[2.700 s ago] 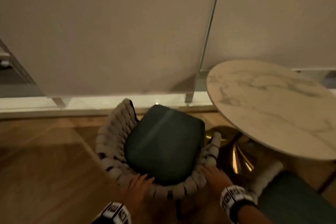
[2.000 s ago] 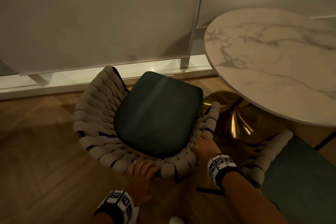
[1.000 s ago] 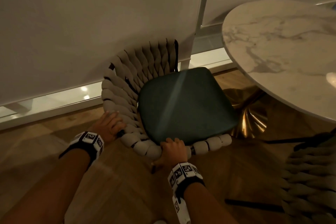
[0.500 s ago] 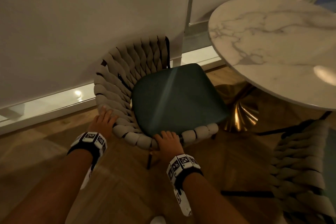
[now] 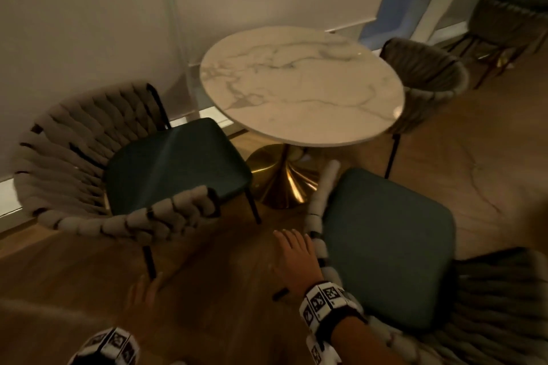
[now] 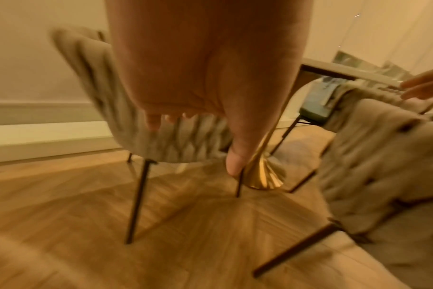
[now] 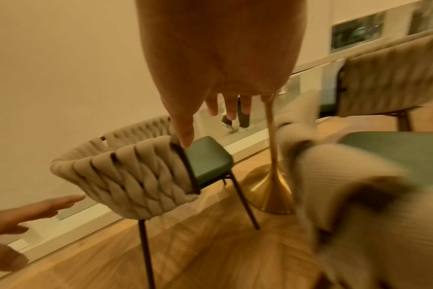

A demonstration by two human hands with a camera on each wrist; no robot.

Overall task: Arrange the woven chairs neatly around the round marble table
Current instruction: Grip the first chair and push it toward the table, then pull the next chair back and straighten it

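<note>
My right hand was out in front of me, fingers straight and spread, gripping nothing, just beside the braided armrest of the near woven chair. That chair lay to my right, its arm running away from me toward the gold pedestal base, its open front turned to the round marble surface. So the right hand was plainly the nearer one; the rail was touching or almost touching its outer edge, and I could not tell which from above.

My left hand hung low over the herringbone wood floor, blurred, fingers loose and open, holding nothing, well short of the left woven chair. That one sat by the pale wall, dark green seat pushed up near the surface's rim.

The near chair showed chunky cream braid wrapped over a thin black frame, with a dark green padded seat, square with rounded corners. It looked a little off-line to me, standing somewhat further out from the pedestal than its neighbour. A third, greyer woven chair stood on the far side, tucked close under the rim.
</note>
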